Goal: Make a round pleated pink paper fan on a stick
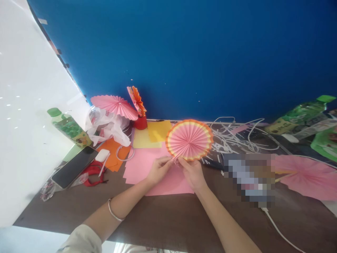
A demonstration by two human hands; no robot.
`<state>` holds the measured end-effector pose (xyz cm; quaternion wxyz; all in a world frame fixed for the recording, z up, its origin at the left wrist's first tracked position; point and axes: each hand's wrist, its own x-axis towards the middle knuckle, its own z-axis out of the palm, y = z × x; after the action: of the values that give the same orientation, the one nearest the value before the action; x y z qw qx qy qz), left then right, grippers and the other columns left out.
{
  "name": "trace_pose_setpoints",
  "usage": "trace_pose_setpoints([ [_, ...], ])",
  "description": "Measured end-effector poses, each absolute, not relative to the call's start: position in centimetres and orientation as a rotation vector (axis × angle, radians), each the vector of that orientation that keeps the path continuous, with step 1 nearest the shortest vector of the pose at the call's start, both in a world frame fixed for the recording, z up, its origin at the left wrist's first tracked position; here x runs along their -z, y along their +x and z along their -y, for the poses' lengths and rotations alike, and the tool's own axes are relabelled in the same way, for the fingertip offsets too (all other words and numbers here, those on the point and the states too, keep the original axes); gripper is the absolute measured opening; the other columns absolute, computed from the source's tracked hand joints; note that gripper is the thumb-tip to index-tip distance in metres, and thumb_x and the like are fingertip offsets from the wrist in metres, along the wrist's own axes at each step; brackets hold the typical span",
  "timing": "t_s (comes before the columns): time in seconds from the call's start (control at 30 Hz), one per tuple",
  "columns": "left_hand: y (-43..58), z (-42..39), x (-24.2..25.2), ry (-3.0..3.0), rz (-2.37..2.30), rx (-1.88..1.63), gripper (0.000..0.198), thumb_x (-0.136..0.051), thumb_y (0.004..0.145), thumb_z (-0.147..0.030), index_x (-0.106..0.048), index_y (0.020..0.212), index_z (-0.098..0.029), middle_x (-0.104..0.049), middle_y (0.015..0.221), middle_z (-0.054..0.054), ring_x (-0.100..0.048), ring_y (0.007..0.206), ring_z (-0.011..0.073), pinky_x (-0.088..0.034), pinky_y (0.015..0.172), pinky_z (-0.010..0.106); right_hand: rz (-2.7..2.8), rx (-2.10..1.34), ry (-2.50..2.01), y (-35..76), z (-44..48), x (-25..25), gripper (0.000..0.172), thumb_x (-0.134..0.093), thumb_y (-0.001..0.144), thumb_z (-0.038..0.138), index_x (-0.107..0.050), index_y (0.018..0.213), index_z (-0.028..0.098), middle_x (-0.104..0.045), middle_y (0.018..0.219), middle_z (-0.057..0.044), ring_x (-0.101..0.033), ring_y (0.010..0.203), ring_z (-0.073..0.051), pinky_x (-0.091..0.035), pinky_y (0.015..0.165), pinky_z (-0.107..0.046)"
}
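A round pleated paper fan [189, 140], pink in the middle with a yellow band and an orange rim, stands facing me above a stack of pink paper [142, 163]. My left hand [160, 170] pinches at the fan's lower left edge, bracelet on the forearm. Beside it, my right hand [193, 174] has its thumb and fingers closed on the fan's bottom edge. Both sets of fingertips nearly meet there, over a small pinkish bit that is too blurred to name. Yellow sheets [160, 130] lie just behind the pink stack.
To the left are a phone [75, 167], a white earphone case [102, 155], orange paper [112, 165], a drink bottle [70, 128] and a pink fan [116, 105] on a plastic bag [110, 128]. White cables [237, 137], another bottle [297, 114] and a pink fan [310, 175] lie right.
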<state>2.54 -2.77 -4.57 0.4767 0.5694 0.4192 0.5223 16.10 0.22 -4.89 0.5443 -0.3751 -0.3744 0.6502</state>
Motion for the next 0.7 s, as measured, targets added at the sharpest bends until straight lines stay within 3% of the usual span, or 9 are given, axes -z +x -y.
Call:
trace_pose_setpoints([
  [0.17,2.64,2.92,4.25,1.4,-1.07,-1.26,0.037,-0.043,0.084,-0.044,-0.062,0.075,-0.014,-0.055,0.069,0.003,-0.048,0.068,0.0141,-0.039,0.066,0.024,0.903,-1.485,-0.932,16.1,-0.12,5.35,0.017,-0.076,0.06,0.025,-0.064,0.067,0.015,-0.062,0.064,-0.001,-0.058,0.062,-0.014,-0.048,0.066,-0.032],
  [0.43,2.79,2.92,4.43,1.39,-1.105,-1.284,0.04,-0.044,0.084,-0.045,-0.053,0.061,-0.014,-0.04,0.057,-0.001,-0.038,0.058,0.0105,-0.033,0.057,0.023,0.833,-1.516,-0.893,15.77,0.04,5.37,0.017,-0.077,0.058,0.022,-0.062,0.063,0.016,-0.056,0.061,0.002,-0.052,0.059,-0.01,-0.044,0.06,-0.027],
  [0.7,3.02,2.91,4.88,1.459,-1.147,-1.245,0.036,-0.039,0.087,-0.042,-0.056,0.072,-0.013,-0.048,0.066,0.002,-0.042,0.065,0.0122,-0.036,0.061,0.023,0.871,-1.595,-0.845,15.74,0.08,4.79,0.024,-0.076,0.058,0.026,-0.054,0.054,0.017,-0.045,0.052,0.005,-0.043,0.051,-0.008,-0.04,0.051,-0.026],
])
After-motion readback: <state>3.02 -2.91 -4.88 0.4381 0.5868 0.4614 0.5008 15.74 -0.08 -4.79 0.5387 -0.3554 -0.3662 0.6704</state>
